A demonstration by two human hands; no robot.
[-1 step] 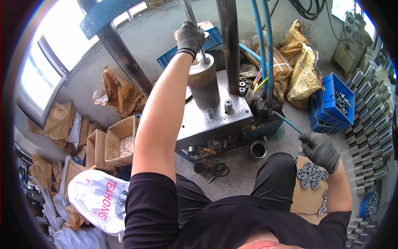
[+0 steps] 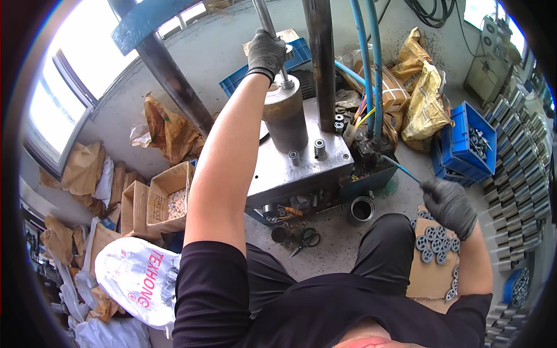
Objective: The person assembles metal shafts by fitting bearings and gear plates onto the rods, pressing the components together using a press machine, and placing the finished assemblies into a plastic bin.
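Note:
My left hand (image 2: 266, 54), in a dark grey glove, is closed around an upright steel rod (image 2: 264, 17) of the press. A shiny metal piece (image 2: 288, 52) shows beside its fingers; whether they grip it too is hidden. Below, the rod meets the top of a thick metal cylinder (image 2: 285, 119) on the steel press table (image 2: 272, 168). Small metal bushings (image 2: 319, 148) stand beside the cylinder. Off to the right, my gloved right hand (image 2: 448, 206) is wrapped round the end of a thin blue lever (image 2: 401, 167), which runs to a dark mechanism (image 2: 368, 151) beside the table.
Press columns (image 2: 319, 58) rise behind the table. Scissors (image 2: 306, 240) and a metal ring (image 2: 362, 209) lie on the floor. Spoked wheels (image 2: 436, 243) rest on cardboard at right, near blue crates (image 2: 469, 139) and stacked metal tubes (image 2: 513, 180). Cartons (image 2: 168, 200) stand left.
My right hand and the lever's end have shifted slightly up in the picture. My left hand stays in place on the rod.

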